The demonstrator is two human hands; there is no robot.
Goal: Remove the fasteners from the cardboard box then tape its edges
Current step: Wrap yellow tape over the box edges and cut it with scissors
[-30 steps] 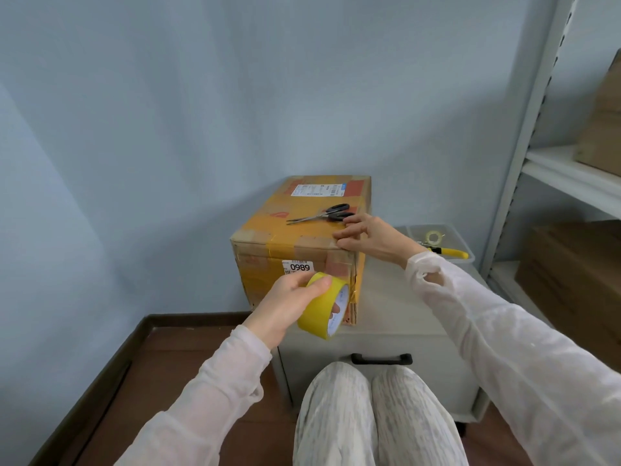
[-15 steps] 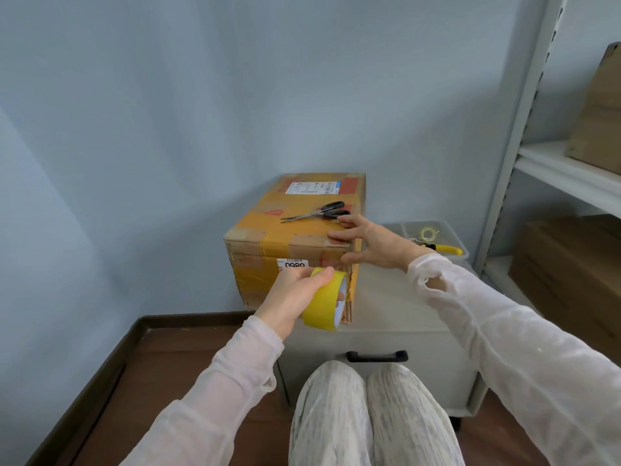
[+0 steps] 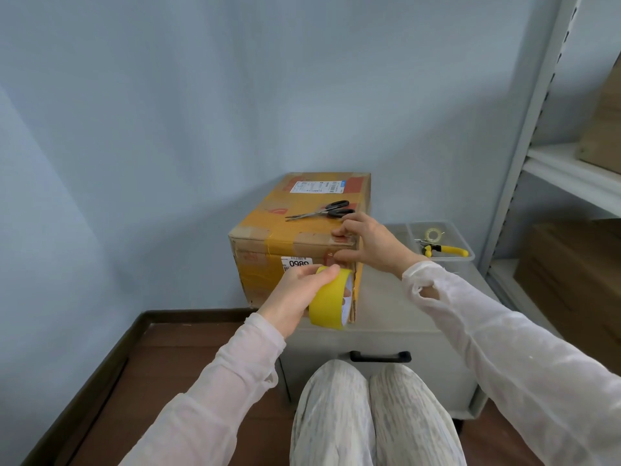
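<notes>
left hand (image 3: 292, 295): wrapped round the tape roll, thumb over the top, fingertips poking into the core
tape roll (image 3: 327, 302): yellow, held on edge right up against the box's front face, near the right-hand corner; light and stiff, easy one-handed, probably best held by the core to let it spin; loose end likely to stick back on itself
cardboard box (image 3: 268, 264): sitting on the left part of the grey cabinet (image 3: 386, 334), close to the wall; old tape patches and labels all over, corners look a bit soft, so likely to dent under a hard squeeze; weight anyone's guess; best steadied at a top edge or corner, not mid-panel
scissors (image 3: 319, 211): lying flat and loose on the box top, likely to slide on any tilt
right hand (image 3: 369, 245): pinching the near top right corner of the box, fingertips on top, thumb on the front; tape end under there or not, can't tell
clear bin (image 3: 460, 260): on the cabinet just right of the box, holding a yellow-handled tool (image 3: 448, 252) and a small ring (image 3: 432, 234) of something
shelf rack (image 3: 537, 156): far right, brown cartons (image 3: 571, 280) on it
count: 1 box being worked on, 1 tape roll, 1 pair of scissors, 1 bin, 1 tool, 2 hands both busy, at least 2 cartons on the rack, 0 fasteners spotted from here
</notes>
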